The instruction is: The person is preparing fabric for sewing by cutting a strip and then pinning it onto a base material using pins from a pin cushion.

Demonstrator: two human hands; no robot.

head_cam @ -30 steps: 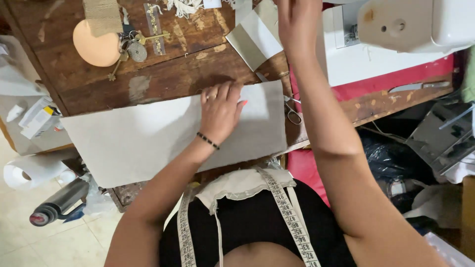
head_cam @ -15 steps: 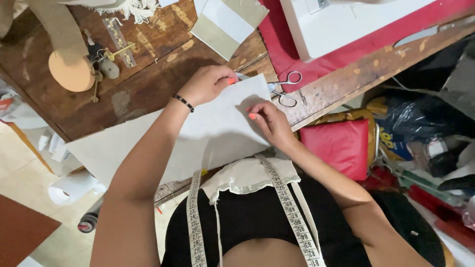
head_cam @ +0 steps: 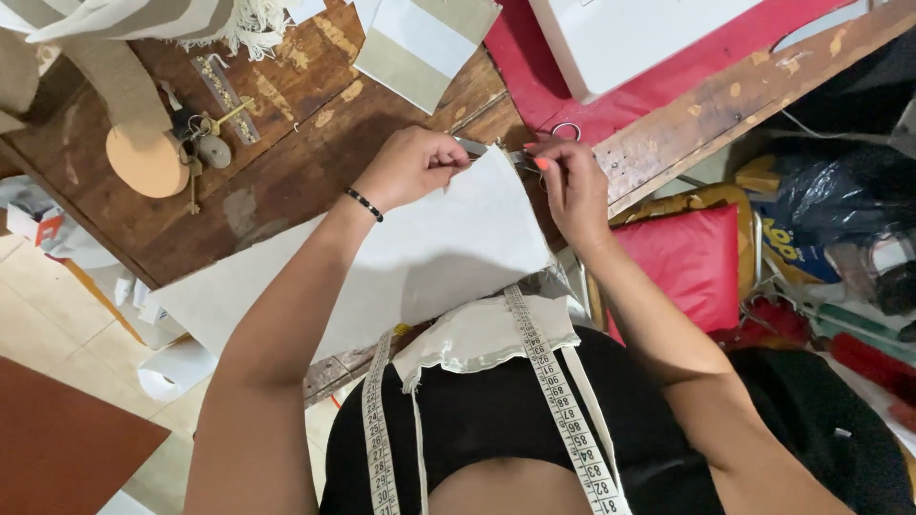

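Since 0.5 s ago both hands moved up to far corner of cloth (head_cam: 420, 257) on surface (head_cam: 286, 181): left hand (head_cam: 412, 164) closed on scissors (head_cam: 496, 151), right hand (head_cam: 571, 181) pinching cloth edge w/ fingertips, so cutting looks underway

matt cloth sheet (head_cam: 429, 257), worn wood table (head_cam: 296, 162)

Bright, even light falls from above, warm in tone. Soft shadows lie under both forearms on the pale fabric (head_cam: 420, 257). The wooden desk (head_cam: 286, 162) shows no glare. Focus is sharp at centre; wide-angle bending stretches the edges, where clutter looks slightly soft
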